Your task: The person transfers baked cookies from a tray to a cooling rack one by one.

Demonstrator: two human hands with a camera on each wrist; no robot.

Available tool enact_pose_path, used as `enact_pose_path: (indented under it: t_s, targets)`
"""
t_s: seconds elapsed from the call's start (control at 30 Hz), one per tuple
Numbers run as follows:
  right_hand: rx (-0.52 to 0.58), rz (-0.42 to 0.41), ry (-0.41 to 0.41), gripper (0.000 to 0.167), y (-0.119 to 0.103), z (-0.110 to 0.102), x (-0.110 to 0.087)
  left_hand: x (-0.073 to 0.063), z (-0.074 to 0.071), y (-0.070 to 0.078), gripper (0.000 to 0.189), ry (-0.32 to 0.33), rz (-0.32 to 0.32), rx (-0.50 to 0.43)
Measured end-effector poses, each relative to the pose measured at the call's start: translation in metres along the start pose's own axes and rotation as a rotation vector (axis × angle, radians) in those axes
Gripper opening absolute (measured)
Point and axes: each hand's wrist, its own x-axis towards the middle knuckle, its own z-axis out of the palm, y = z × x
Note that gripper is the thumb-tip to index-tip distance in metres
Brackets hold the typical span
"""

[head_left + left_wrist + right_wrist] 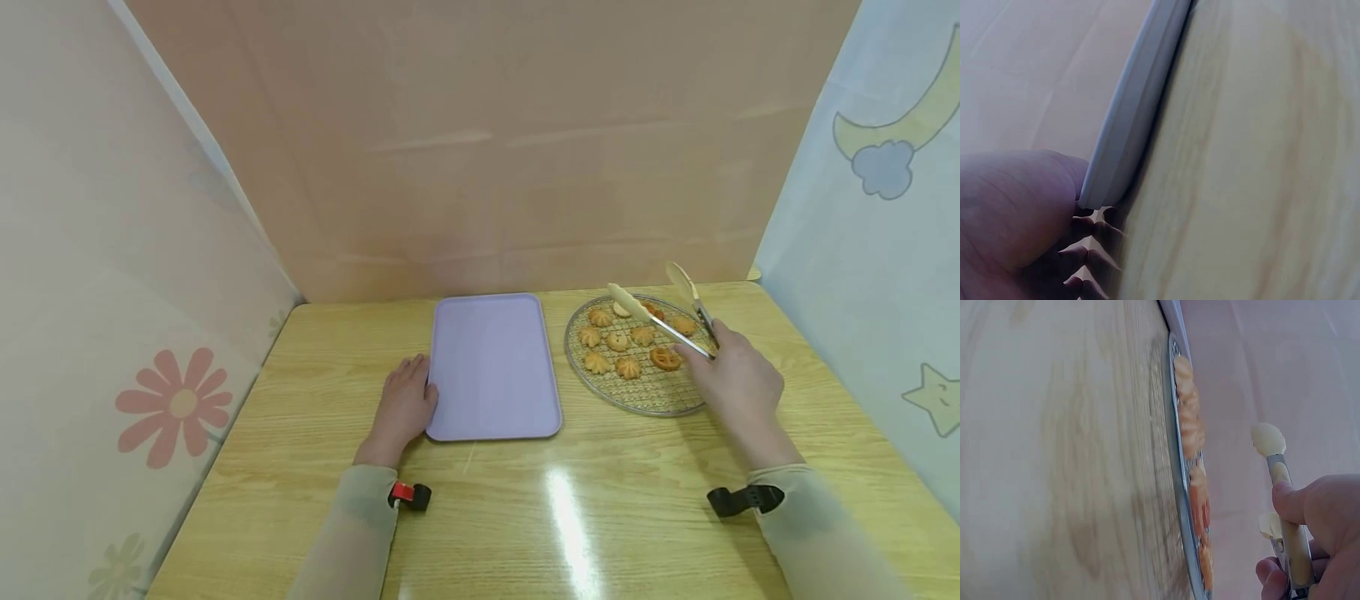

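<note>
At the left edge of a flat lilac tray (495, 367), my left hand (405, 400) grips the rim, its thumb over the edge and its fingers along the outside. The left wrist view shows the thumb right at the rim (1125, 119) and the fingers low by the table. My right hand (738, 379) holds a pair of tongs (678, 335) with cream tips and metal arms. Spread apart over a round wire rack (660, 400), the tongs have nothing between their tips. Several cookies (628, 367) lie on the rack, one a brown pretzel-shaped one (665, 358).
The tray and rack stand side by side on a wood-grain table (480, 517). A tan panel (495, 150) rises along the back edge. Pale printed cloth walls, the left one (112, 250) with flowers, the right one (885, 275) with a moon and star, flank the table.
</note>
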Motion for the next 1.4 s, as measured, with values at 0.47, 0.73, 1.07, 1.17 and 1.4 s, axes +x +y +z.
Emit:
enact_pose_path:
  t_s: [0.47,0.73,1.07,1.17,1.4]
  targets:
    - [0.005,0.101,0.020,0.065,0.050,-0.013,0.008,0.000,0.000,0.000,0.056,-0.001,0.007,-0.004]
    - [-0.014,0.163,0.001,0.065,0.077,-0.015,0.010,0.001,0.000,0.001,0.058,-0.014,-0.014,0.005]
    - [-0.065,0.247,-0.077,0.089,0.102,-0.022,0.016,0.001,-0.004,0.004,0.058,-0.021,-0.016,-0.006]
    - [-0.073,0.255,-0.093,0.089,0.107,-0.024,0.016,0.002,-0.004,0.005,0.057,-0.021,-0.015,-0.003]
    - [-0.088,0.243,-0.093,0.080,0.112,-0.025,0.014,-0.002,-0.004,0.005,0.057,-0.016,-0.007,0.002]
